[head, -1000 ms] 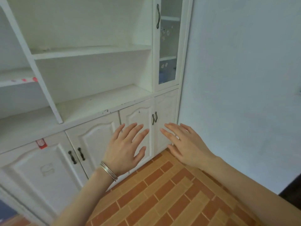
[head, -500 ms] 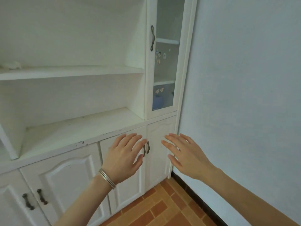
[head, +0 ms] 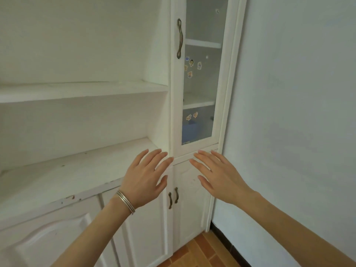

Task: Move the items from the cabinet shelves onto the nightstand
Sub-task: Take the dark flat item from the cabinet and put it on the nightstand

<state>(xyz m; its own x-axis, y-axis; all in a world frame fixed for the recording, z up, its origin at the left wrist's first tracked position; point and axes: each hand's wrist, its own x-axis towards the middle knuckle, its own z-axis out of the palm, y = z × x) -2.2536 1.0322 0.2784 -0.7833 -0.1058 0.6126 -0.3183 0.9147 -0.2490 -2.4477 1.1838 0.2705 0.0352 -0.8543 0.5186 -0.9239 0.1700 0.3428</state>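
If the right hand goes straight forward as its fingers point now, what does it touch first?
Probably the bottom frame of the glass cabinet door; the right hand points up-left at it, though depth is unclear.

I am watching through a single head-worn wide-angle camera, which is facing a white cabinet [head: 84, 170] straight on and tilting slightly downward. It is sitting close, within arm's reach of the cabinet. The left hand [head: 143, 180] and right hand [head: 221, 179] are reaching in from the bottom edge, both in front of the cabinet. The cabinet's glass door [head: 202, 74] is standing upper centre, the wall [head: 298, 112] is filling the frame to the cabinet's right, and a strip of floor [head: 202, 251] is showing below it. No second view is overlapping.
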